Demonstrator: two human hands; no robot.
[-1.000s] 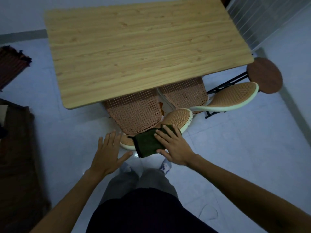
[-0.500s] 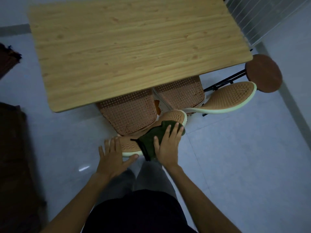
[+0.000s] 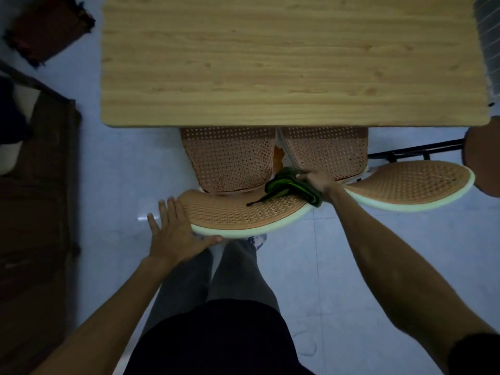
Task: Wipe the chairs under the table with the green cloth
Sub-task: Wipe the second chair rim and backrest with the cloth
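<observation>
Nearest me: left hand (image 3: 173, 234) lies flat and spread on the left end of the near chair's curved backrest (image 3: 238, 215), fingers (image 3: 163, 211) released, gripping nothing. I read it as bracing the chair.

Right hand (image 3: 318, 181) sits at the backrest's right end, fingers clenched on the green cloth (image 3: 290, 186). The cloth is bunched, pressed against the backrest top where it meets the seat gap, and a dark thread or strap trails from it leftward across the weave.

Key relation: the backrest's long axis runs left-right, from the left hand to the right hand. The cloth is at the far right end, so all the unwiped span lies to the left of the right hand's fingers, toward the left hand. My call: the next stroke is a leftward sweep along that axis, right hand only. The left hand will sit in the stroke's path at the end.

Beyond: two woven seats (image 3: 230, 155) tucked under the desk (image 3: 292, 60), side by side. The cloth sits just at the gap between them, touching neither that I can confirm.

Right of that: the second chair's backrest (image 3: 411, 185), just beside the right wrist. No cloth on it, so I'd take it after this one.
</observation>
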